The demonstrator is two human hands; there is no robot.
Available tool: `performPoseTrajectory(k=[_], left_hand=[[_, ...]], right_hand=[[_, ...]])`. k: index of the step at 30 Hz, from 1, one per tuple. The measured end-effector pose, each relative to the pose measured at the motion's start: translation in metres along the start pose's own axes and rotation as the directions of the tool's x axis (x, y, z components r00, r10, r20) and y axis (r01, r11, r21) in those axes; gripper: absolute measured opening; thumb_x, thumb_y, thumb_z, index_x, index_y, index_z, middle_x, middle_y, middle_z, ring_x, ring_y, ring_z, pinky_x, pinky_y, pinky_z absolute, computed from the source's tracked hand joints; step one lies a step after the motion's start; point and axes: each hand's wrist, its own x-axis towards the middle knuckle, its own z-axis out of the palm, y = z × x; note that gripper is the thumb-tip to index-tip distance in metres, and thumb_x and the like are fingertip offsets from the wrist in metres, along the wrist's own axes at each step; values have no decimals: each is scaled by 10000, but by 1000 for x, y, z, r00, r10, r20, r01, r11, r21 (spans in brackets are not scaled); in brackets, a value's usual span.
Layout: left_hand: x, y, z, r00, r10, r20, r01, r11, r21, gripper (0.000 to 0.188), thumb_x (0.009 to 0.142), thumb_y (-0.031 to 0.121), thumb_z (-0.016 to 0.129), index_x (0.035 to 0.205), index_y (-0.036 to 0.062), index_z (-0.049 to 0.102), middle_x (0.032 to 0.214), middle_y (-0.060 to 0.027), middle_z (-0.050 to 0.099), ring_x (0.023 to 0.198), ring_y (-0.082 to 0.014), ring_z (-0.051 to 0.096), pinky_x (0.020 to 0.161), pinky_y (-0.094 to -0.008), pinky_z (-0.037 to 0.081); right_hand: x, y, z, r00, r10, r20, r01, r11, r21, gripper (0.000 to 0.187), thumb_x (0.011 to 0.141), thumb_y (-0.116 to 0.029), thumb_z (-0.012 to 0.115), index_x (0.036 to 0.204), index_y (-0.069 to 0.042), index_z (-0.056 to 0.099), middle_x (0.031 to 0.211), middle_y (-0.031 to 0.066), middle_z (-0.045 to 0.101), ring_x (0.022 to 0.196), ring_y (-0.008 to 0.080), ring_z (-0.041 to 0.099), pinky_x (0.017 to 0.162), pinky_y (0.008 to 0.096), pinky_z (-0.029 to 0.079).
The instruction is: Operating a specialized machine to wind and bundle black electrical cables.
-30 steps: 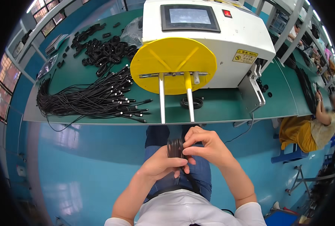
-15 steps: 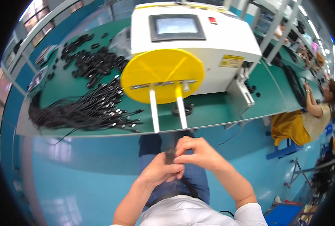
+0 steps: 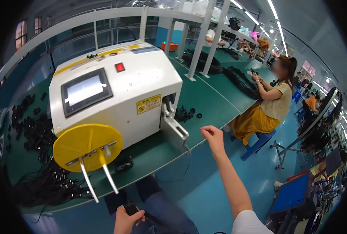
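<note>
"Where's room beyond the right fingers [image 3: 211,130]?"

"Over the tabletop [image 3: 210,102], between the metal bracket [image 3: 174,132] and the black cable bundle [image 3: 239,82], though small black rings [image 3: 185,114] lie low near the bracket."

"And leftward?"

"Bracket first, then the white machine [image 3: 140,80] and the yellow disc [image 3: 84,140] with jutting rods [image 3: 110,179]."

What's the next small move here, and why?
Perhaps bring the right hand over to the small black pieces on the table: it is near the table's edge, close to them, with nothing visible in it, while the left hand holds the black cable.
</note>
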Motion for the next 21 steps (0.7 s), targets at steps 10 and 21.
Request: performPoseTrajectory(k=[10, 21], left_hand=[[16, 13, 22, 996, -48, -77, 54, 995, 82, 169, 756, 91, 703, 702, 23, 559, 580, -62, 582, 420, -102, 480, 400, -210, 340], [31, 10, 28, 998, -62, -22, 65, 975, 212, 157, 749, 80, 711, 705, 19, 573, 593, -55, 590, 429, -98, 484, 403, -217, 344]], right_hand=[[146, 120, 28, 896, -442, -35, 306, 674, -672, 120, 712, -80, 706, 829, -55, 693, 744, 116, 579, 693, 240, 600, 658, 322, 474], [189, 111, 17, 994, 16, -112, -56, 930, -364, 100, 759, -132, 695, 758, -32, 699, 785, 94, 648, 715, 190, 582, 617, 315, 445]])
